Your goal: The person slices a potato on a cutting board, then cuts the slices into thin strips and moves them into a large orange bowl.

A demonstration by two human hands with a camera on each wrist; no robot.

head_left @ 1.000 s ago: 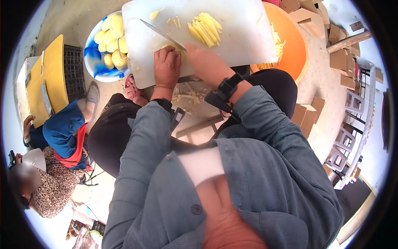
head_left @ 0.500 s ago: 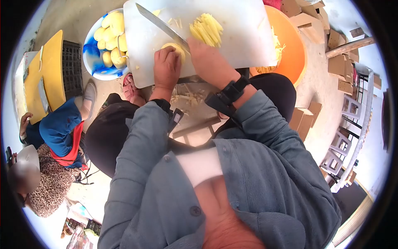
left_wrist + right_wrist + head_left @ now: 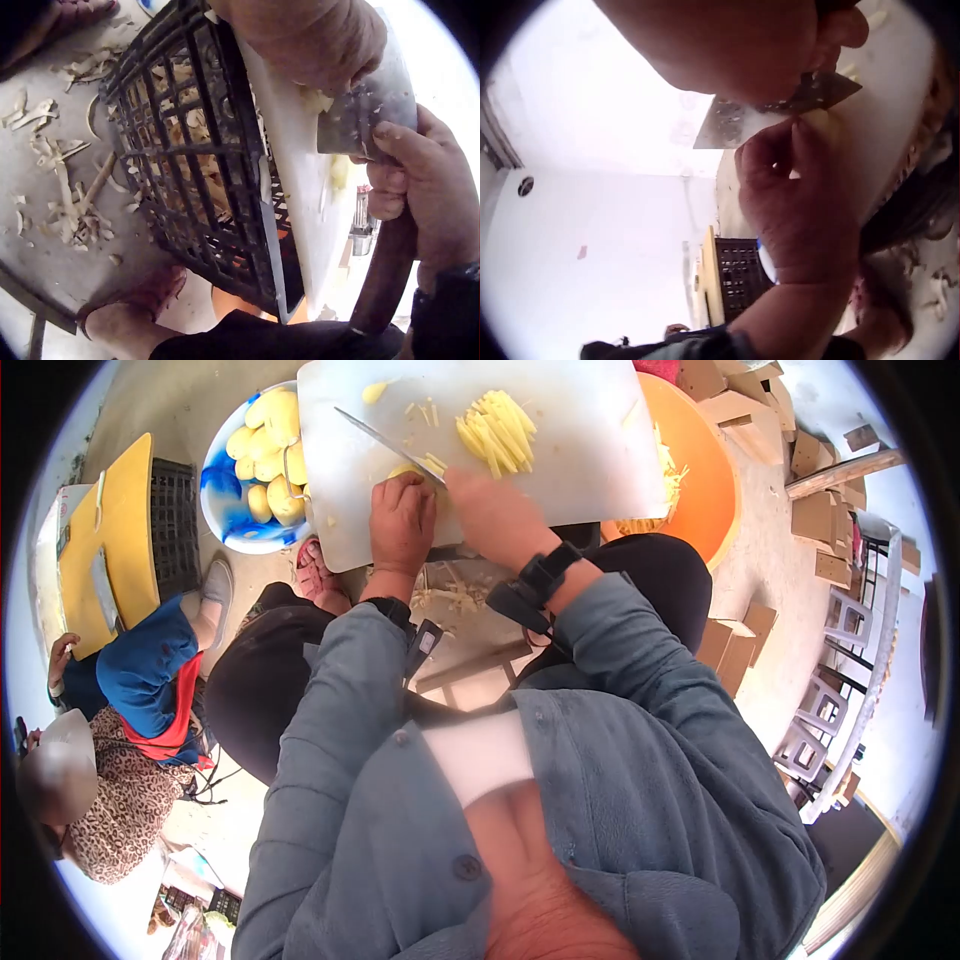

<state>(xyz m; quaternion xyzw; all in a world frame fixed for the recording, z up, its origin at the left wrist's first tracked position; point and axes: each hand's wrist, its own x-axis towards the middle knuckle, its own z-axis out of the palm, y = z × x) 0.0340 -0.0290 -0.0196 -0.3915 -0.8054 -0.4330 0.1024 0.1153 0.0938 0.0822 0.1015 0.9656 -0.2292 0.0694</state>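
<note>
Pressing potato (image 3: 408,470) under left fingertips (image 3: 400,485)

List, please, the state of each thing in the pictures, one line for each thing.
left hand: curled, holds the potato piece down.
right hand: grips the knife handle.
knife: blade down at the potato piece.
potato piece: partly cut, on the board.
cutting board: lies flat, bears cut strips.
blue bowl: holds peeled potatoes.
</note>
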